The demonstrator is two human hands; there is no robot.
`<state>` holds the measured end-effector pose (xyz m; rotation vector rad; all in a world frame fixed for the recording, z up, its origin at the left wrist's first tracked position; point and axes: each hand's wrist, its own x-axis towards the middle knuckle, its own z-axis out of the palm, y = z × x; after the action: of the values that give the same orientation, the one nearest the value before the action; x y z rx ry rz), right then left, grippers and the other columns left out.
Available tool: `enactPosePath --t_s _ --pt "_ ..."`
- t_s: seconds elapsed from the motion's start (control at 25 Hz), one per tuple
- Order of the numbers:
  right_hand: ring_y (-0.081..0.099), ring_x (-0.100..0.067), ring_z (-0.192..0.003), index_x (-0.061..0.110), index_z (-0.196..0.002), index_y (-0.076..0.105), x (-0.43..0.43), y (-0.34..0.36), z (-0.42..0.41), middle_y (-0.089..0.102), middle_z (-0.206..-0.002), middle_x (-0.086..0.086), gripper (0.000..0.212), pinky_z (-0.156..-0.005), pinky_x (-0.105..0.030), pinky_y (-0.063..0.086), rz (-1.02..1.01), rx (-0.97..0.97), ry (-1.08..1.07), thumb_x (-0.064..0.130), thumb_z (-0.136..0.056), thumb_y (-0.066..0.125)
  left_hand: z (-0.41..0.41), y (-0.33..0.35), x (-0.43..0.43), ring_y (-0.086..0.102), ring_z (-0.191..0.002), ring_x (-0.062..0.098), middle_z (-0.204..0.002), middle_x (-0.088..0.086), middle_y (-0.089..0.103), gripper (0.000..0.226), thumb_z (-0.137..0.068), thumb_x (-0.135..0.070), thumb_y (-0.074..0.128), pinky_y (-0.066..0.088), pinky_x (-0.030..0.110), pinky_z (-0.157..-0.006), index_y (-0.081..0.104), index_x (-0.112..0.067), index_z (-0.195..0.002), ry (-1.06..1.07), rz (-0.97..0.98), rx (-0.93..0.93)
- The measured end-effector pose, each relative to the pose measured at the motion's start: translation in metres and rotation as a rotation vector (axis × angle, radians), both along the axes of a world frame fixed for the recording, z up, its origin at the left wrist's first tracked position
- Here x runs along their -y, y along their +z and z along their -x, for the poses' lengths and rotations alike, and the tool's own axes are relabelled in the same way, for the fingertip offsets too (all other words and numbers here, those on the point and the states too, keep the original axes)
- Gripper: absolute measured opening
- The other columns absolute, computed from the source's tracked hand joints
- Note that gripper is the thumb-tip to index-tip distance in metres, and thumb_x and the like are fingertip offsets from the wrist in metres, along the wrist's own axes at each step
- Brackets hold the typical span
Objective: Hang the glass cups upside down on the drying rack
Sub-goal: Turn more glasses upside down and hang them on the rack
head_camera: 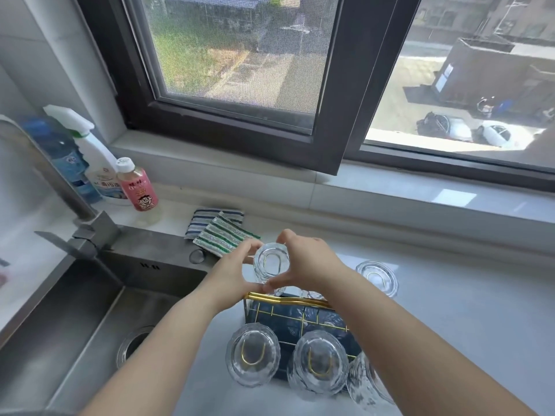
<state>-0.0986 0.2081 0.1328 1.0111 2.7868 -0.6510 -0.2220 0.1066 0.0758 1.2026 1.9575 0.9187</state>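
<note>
Glass, clear and faceted, made up every piece of the job: one inverted ribbed tumbler sat at the far left corner of the dark rack with gold wire prongs, which stood on the pale grey worktop to the right of the stainless steel sink. A gold loop showed through the tumbler's upturned base, so it appeared to be seated over its prong already, or very nearly.

Both hands were on it. The left hand curved round the left wall and the right hand round the right, thumbs almost meeting on the near side; each grip was closed against the glass, not loose around it.

Four more cups hung mouth-down: a clear one at near left, a second at near centre, a third at near right, partly behind the right forearm, and one at far right.

Judged from its look, such a cup was rigid, brittle and moderately heavy for its size, probably wet and slick. The ribs gave some purchase, so the side walls near the base seemed the best place to hold, letting it down gently so the rim did not knock the wire.
</note>
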Motion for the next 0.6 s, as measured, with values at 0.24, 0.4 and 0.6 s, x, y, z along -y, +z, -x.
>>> enactPosePath --t_s 0.24,0.4,0.6 --pt "0.050 -0.025 -0.119 0.015 -0.131 0.034 -0.002 0.006 -0.006 0.056 -0.130 -0.006 0.091 -0.110 -0.044 0.024 0.039 -0.038 -0.001 0.053 -0.060 0.076 0.001 0.001 0.004 0.044 -0.109 -0.002 -0.117 -0.026 0.045 0.078 -0.063 -0.030 0.083 0.034 0.024 -0.091 0.037 -0.044 -0.124 -0.008 0.023 0.037" --pt "0.050 -0.021 -0.118 0.018 -0.128 0.039 0.006 0.021 -0.022 0.054 -0.131 -0.003 0.079 -0.104 -0.038 0.035 0.085 -0.189 -0.050 0.047 -0.065 0.076 0.004 0.009 0.028 0.049 -0.114 0.003 -0.124 -0.019 0.047 0.057 -0.082 -0.023 0.067 0.037 0.026 -0.094 0.037 -0.034 -0.129 -0.002 0.014 -0.023" --pt "0.051 -0.006 -0.096 0.022 -0.109 0.056 0.046 0.032 -0.056 0.059 -0.104 0.009 0.042 -0.086 -0.020 0.039 0.014 -0.520 -0.071 0.037 -0.074 0.072 -0.016 0.020 0.084 0.057 -0.091 0.001 -0.094 -0.012 0.062 0.012 -0.080 -0.041 0.061 0.044 0.010 -0.075 0.054 -0.041 -0.089 0.149 -0.094 0.102"
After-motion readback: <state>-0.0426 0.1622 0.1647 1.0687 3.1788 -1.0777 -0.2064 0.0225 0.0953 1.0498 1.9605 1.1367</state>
